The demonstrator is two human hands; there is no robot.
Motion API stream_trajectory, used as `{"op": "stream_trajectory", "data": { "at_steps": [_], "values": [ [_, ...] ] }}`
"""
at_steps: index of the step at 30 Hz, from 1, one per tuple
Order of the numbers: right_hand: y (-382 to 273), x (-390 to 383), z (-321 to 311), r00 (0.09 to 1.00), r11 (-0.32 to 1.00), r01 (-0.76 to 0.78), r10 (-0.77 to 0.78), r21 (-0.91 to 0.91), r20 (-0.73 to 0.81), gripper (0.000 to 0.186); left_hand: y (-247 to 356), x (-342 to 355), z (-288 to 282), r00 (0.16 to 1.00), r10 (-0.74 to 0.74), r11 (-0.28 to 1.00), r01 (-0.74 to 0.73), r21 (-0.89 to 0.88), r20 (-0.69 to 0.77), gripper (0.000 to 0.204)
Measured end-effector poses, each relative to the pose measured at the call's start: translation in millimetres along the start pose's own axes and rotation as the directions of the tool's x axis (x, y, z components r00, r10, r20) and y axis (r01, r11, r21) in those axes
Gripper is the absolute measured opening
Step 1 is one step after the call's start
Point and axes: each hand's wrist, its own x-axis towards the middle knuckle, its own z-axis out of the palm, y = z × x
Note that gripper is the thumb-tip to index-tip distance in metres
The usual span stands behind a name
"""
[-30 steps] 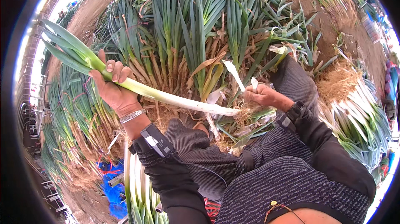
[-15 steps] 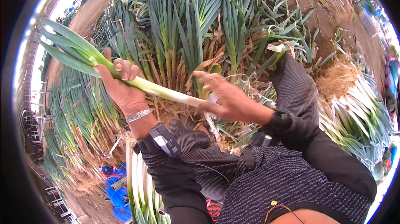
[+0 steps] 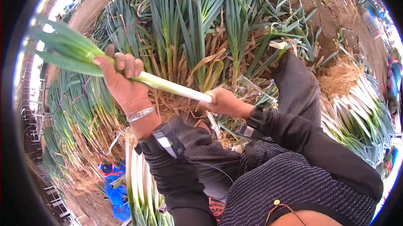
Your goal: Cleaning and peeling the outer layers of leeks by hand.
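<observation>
A long green onion (image 3: 172, 87) slants across in front of me, its green leaves up at the left and its white shank running down to the right. Around the upper shank, just below the leaves, the fingers of my left hand (image 3: 126, 85) are wrapped. My right hand (image 3: 228, 103) is closed on the white lower end, hiding the tip of the stalk. The leaf ends are blurred. Beyond both hands stands a big heap of unpeeled green onions (image 3: 168, 20) with dry brown outer leaves.
Tied bundles of green onions (image 3: 88, 112) lie to the left. Cleaned white-stemmed ones are piled at the right (image 3: 357, 112), and more lie at the lower left (image 3: 140, 180), near a blue plastic sheet (image 3: 116, 194). Leaf scraps (image 3: 252, 95) litter the ground by my legs.
My right hand, earlier with its fingers spread beside the lower end, has closed round it. The lower shank now looks whiter and cleaner. The leaves have shifted slightly left.
</observation>
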Motion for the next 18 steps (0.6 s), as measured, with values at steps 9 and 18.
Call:
{"op": "stream_trajectory", "data": {
  "at_steps": [9, 18],
  "values": [
    [96, -81, -20, 0.983, 0.98, -0.119, 0.139, -0.16, 0.119, 0.031, 17, 6, -23, 0.981, -0.041, 0.98, 0.077, -0.184, 0.188, 0.049],
    [17, -96, -78, 0.906, 0.954, 0.097, -0.203, -0.285, -0.372, 0.075, 32, 11, -38, 0.986, 0.03, 0.958, 0.018, -0.287, 0.162, 0.048]
  ]
}}
